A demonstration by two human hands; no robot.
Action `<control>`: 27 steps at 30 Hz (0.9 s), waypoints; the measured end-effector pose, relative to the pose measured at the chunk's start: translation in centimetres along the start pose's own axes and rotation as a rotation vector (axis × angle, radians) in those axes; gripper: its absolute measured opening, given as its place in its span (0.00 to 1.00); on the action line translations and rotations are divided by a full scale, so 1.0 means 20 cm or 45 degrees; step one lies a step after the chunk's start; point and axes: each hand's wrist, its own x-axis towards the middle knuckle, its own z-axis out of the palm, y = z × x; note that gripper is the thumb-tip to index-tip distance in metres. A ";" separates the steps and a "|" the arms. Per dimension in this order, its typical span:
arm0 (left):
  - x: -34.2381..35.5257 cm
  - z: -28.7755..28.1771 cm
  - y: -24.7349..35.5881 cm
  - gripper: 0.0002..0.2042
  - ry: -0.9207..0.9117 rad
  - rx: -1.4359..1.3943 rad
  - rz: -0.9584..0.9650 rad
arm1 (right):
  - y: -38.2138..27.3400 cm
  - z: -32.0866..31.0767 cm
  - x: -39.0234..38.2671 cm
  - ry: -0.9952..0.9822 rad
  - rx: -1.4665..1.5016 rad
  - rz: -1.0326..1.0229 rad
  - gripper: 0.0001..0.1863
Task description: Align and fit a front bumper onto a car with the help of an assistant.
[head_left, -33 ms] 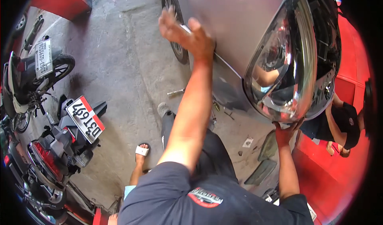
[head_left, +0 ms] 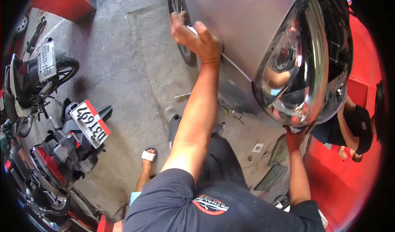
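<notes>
The step in hand appears to be steadying the headlight [head_left: 293,67] at the front corner of the car [head_left: 247,20]; the next move would call for even support beneath it. The right hand [head_left: 295,139] cups the headlight's lower end, how firmly I cannot tell. Left of the headlight, the left hand [head_left: 200,40] is half open, any hold unclear. Since the earlier frame, its fingers have drawn slightly inward

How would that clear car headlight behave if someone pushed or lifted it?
The car headlight would probably feel stiff, since it has a smoothly curved, moulded-looking shape. It may be slippery to grip, as bright reflections suggest a glossy surface. Its long, tapered outline makes rolling seem unlikely.
</notes>
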 end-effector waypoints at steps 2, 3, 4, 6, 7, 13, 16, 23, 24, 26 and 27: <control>0.00 0.01 -0.05 0.30 -0.148 0.051 0.061 | -0.04 -0.04 -0.05 -0.019 -0.017 0.085 0.77; 0.01 0.02 -0.09 0.30 -0.119 -0.113 -0.082 | -0.05 -0.05 -0.05 -0.003 0.004 -0.002 0.76; -0.01 0.05 -0.11 0.30 -0.091 -0.283 -0.231 | -0.04 -0.06 -0.03 0.016 0.016 -0.090 0.76; -0.02 -0.01 -0.12 0.28 -0.400 -0.487 -0.852 | 0.01 -0.09 -0.06 0.065 -0.007 -0.028 0.69; 0.02 -0.07 -0.18 0.28 -0.681 -0.716 -1.269 | 0.03 -0.08 -0.05 0.102 0.032 -0.083 0.67; 0.16 -0.17 -0.58 0.17 -1.316 -1.097 -1.313 | 0.09 -0.05 0.02 0.100 0.010 -0.178 0.64; 0.14 -0.13 -0.50 0.24 -1.376 -1.051 -1.335 | 0.12 -0.11 0.01 0.195 -0.005 -0.217 0.63; -0.05 -0.25 -0.24 0.41 -0.976 -0.144 -1.182 | 0.19 -0.19 0.02 0.269 0.088 -0.325 0.61; -0.05 -0.32 -0.29 0.42 -0.870 -0.024 -0.957 | 0.16 -0.17 0.06 0.310 0.146 -0.359 0.61; -0.31 -0.37 -0.10 0.42 -0.931 -0.143 -0.803 | 0.23 -0.20 0.00 0.272 0.156 -0.358 0.61; -0.39 -0.37 -0.01 0.39 -1.027 -0.078 -0.544 | 0.24 -0.20 -0.01 0.261 0.177 -0.334 0.62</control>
